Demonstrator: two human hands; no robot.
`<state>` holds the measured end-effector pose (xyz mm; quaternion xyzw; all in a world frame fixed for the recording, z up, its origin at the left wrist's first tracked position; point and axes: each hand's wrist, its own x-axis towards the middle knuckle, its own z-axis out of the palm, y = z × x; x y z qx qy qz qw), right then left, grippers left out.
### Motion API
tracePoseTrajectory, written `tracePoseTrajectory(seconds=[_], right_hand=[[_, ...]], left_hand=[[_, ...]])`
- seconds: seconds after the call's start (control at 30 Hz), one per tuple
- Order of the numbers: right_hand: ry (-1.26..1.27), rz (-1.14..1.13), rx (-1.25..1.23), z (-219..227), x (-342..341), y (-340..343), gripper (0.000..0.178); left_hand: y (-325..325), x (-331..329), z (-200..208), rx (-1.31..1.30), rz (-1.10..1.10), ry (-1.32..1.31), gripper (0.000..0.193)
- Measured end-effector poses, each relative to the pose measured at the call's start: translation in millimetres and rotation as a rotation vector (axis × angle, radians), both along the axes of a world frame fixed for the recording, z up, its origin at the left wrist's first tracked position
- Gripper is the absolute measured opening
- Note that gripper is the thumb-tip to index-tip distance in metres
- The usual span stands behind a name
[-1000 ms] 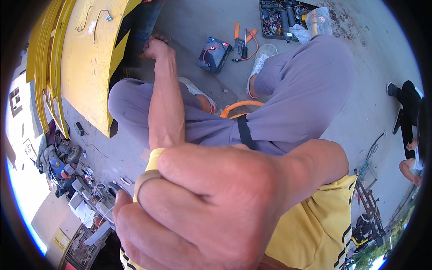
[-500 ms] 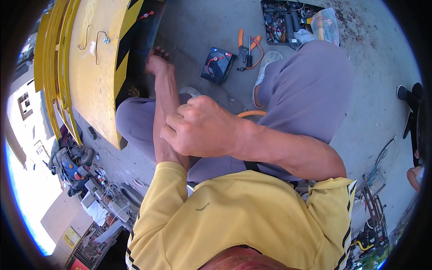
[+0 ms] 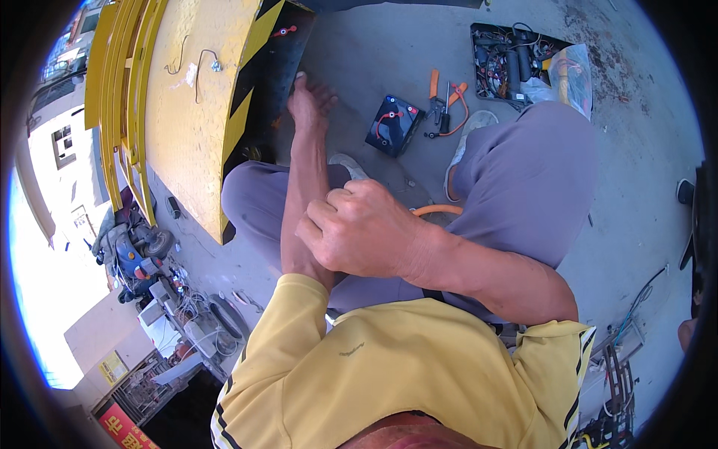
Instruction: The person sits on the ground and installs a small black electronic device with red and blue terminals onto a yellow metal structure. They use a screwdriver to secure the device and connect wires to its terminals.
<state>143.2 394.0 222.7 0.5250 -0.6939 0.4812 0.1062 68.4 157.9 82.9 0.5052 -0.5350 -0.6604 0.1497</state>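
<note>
My left hand (image 3: 310,103) reaches out beside the dark open side of the yellow box, its fingers spread and nothing seen in them. The thumb is at or close to the dark metal edge. My right hand (image 3: 360,228) is curled into a fist above my left forearm; its inside is hidden. Whether it touches that arm I cannot tell. Right of my left hand, a black battery (image 3: 387,138) stands on the floor with a short red lead on top. Beyond it lie orange-handled pliers (image 3: 434,84), a screwdriver (image 3: 446,120) and an orange cable (image 3: 458,127).
The yellow box (image 3: 191,112) with striped edges stands at left, a red lead (image 3: 284,31) inside its dark side. A case (image 3: 486,93) of wires and tools lies at far right. An orange hose (image 3: 437,209) shows between my legs. Scooters (image 3: 127,254) and scrap stand at left.
The whole view has shifted, so things sit further right and lower. My left hand's fingers have spread from a loose curl. My right fist stays over the left forearm.
</note>
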Motion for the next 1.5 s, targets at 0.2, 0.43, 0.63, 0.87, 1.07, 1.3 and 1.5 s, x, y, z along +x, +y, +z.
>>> tracePoseTrajectory(seconds=[0.2, 0.43, 0.63, 0.87, 1.07, 1.3, 1.5], right_hand=[[-0.014, -0.049, -0.037, 8.6, -10.9, 3.5, 0.015], [-0.004, -0.054, 0.007, 8.2, -14.8, 9.8, 0.016], [-0.044, -0.088, 0.018, 10.8, -21.3, 13.6, 0.017], [-0.092, -0.074, 0.045, 11.6, -29.0, 20.1, 0.015], [-0.119, -0.062, 0.059, 10.0, -33.6, 20.6, 0.014], [-0.154, -0.092, 0.082, 7.8, -43.8, 21.6, 0.014], [-0.168, -0.046, 0.099, 1.8, -48.2, 17.0, 0.015]], left_hand=[[-11.7, -27.2, -3.7, -0.880, -0.192, -0.032, 0.051], [-120.3, -63.7, -44.8, -0.920, -0.024, -0.470, 0.058], [-126.2, -66.5, -50.8, -1.042, 0.023, -0.116, 0.067], [-130.7, -75.2, -34.9, -0.761, 0.032, -0.077, 0.077], [-155.6, -80.7, -54.4, -0.769, -0.038, -0.083, 0.076], [-174.8, -86.8, -65.2, -0.738, -0.136, -0.085, 0.074], [-198.4, -62.5, -74.8, -0.720, -0.151, -0.096, 0.072]])
